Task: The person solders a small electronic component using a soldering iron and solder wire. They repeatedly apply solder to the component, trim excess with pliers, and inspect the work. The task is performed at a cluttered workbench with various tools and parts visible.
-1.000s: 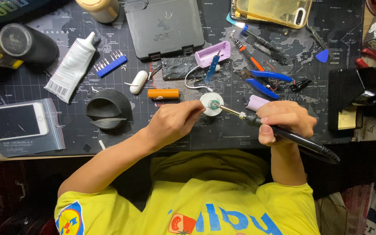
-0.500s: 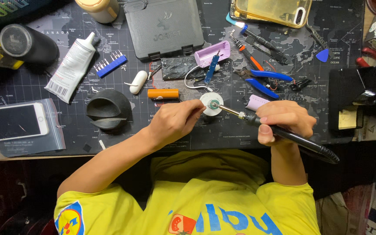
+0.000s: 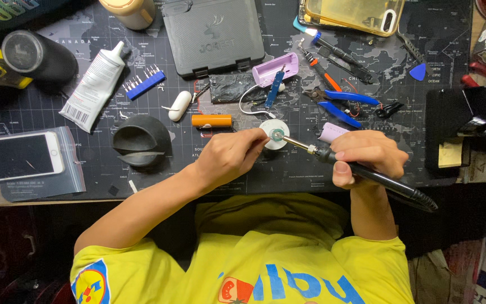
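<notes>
Fingers of my left hand (image 3: pixel 229 157) are pinching the white disc (image 3: pixel 274 135); my right hand (image 3: pixel 367 155) is gripping the soldering iron (image 3: pixel 367 173), its tip risking burning those fingers.

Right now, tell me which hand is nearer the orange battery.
Left. The left hand sits just on the person's side of the orange battery, not touching it; the right hand, gripping the soldering iron, is farther off to its right.

Matt black plastic soldering iron (image 3: pixel 375 175) with metal tip, glossy white disc (image 3: pixel 275 137), matt rubbery mat (image 3: pixel 243 163)
</notes>
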